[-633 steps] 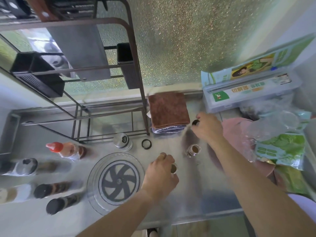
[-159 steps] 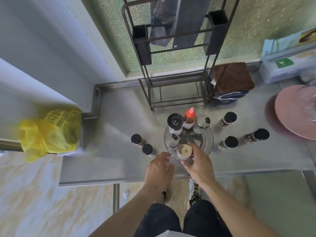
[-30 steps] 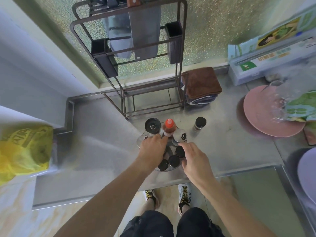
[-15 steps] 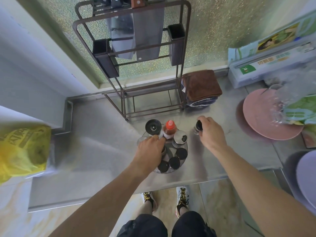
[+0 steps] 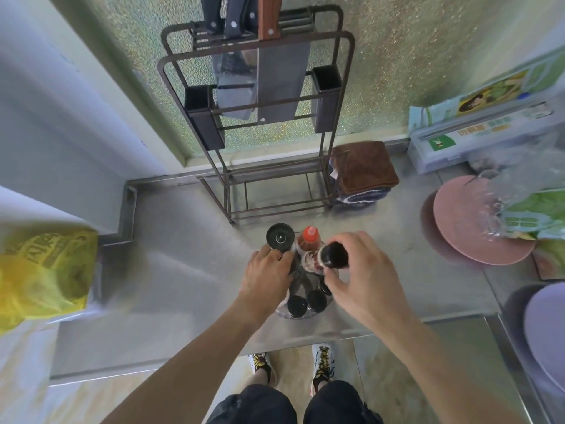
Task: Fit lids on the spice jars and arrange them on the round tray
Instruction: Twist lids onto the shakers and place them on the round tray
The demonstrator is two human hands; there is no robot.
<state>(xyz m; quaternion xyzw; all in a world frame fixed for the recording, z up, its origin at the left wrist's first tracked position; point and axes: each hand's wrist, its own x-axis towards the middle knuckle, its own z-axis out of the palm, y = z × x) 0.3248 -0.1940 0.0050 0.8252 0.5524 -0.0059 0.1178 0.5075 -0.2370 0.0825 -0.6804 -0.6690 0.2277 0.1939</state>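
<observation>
The clear round tray (image 5: 286,314) sits near the front edge of the steel counter. On it stand a grinder with a black top (image 5: 279,237), a red-capped bottle (image 5: 308,241) and black-lidded spice jars (image 5: 297,305) at the front. My right hand (image 5: 359,278) holds a black-lidded spice jar (image 5: 328,257) lifted over the right side of the tray. My left hand (image 5: 267,276) lies on the tray's left side, fingers curled over jars that it hides; what it grips cannot be made out.
A dark metal knife rack (image 5: 260,117) stands right behind the tray. A folded brown cloth (image 5: 363,169) lies beside it. A pink plate (image 5: 470,221) with plastic bags is at the right, a yellow bag (image 5: 39,270) at the left.
My right hand has picked the last black-lidded jar off the counter at the right and brought it over the tray. My left hand stays on the tray's left side.
</observation>
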